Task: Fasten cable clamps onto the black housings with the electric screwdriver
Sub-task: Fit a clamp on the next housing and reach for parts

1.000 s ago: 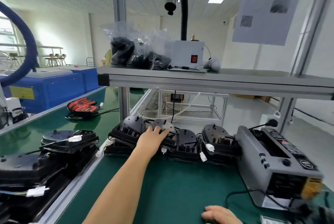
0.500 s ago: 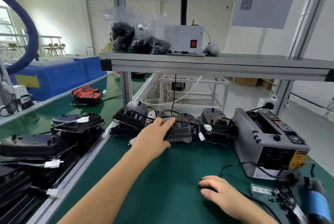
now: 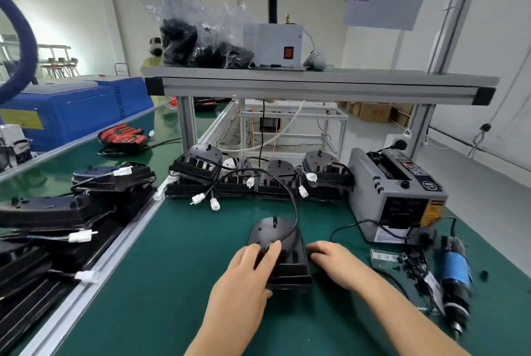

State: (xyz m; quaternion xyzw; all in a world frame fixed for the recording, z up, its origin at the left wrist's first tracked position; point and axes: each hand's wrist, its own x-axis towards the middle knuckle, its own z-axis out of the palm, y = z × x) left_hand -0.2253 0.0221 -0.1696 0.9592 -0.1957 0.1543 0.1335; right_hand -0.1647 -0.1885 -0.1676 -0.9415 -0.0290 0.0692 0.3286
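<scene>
One black housing (image 3: 274, 233) lies on the green mat in front of me, its black cable looping up and back to white connectors (image 3: 214, 204). My left hand (image 3: 248, 269) grips the housing's left side, fingers on top near the cable's entry. My right hand (image 3: 330, 262) rests with its fingertips against the housing's right edge. The blue-bodied electric screwdriver (image 3: 457, 272) lies on the mat at the right, no hand on it. Small black cable clamps (image 3: 413, 260) are scattered beside it near a clear bag.
A row of black housings (image 3: 258, 180) with wired connectors stands at the mat's back edge. A grey tape dispenser (image 3: 396, 191) sits at back right. More housings (image 3: 57, 212) are stacked on the conveyor at left. An aluminium shelf (image 3: 316, 85) spans overhead.
My left hand has pulled one housing from the back row toward me onto the mat. My right hand has moved up to the housing's right side. The view has tilted down.
</scene>
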